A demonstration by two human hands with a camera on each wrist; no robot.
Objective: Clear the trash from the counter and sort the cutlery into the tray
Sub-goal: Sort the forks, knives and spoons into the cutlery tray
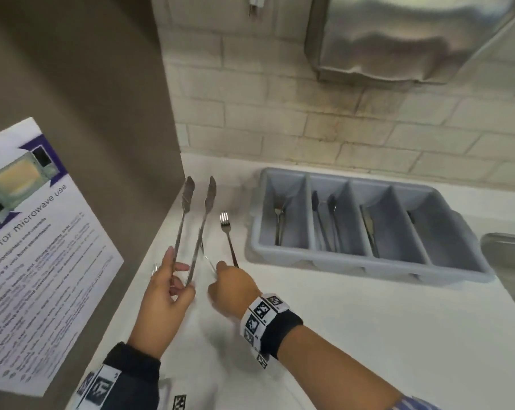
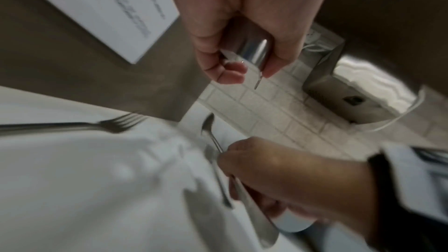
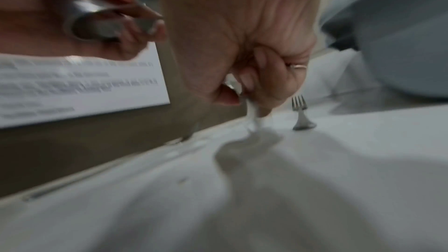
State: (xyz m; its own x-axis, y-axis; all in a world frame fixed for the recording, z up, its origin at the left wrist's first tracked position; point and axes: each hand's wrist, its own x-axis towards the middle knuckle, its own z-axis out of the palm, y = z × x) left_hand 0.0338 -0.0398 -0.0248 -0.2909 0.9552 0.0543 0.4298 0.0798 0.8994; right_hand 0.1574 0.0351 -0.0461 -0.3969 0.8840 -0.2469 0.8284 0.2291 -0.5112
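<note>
My left hand (image 1: 175, 279) grips the hinge end of long metal tongs (image 1: 197, 226), whose open tips point at the back wall; the left wrist view shows that hand (image 2: 242, 60) curled round the tongs (image 2: 252, 51). Just to the right, my right hand (image 1: 220, 269) pinches a spoon (image 2: 210, 131) low over the white counter (image 1: 354, 327); the spoon is blurred in the right wrist view, under the right hand (image 3: 252, 101). A fork (image 1: 228, 235) lies loose on the counter beside that hand. The grey four-compartment tray (image 1: 445, 270) stands to the right and holds some cutlery.
A steel appliance side (image 1: 102, 113) with a microwave notice (image 1: 43, 238) walls off the left. The tiled wall carries a metal dispenser (image 1: 398, 39). A steel sink edge (image 1: 507, 247) shows at far right, past the tray.
</note>
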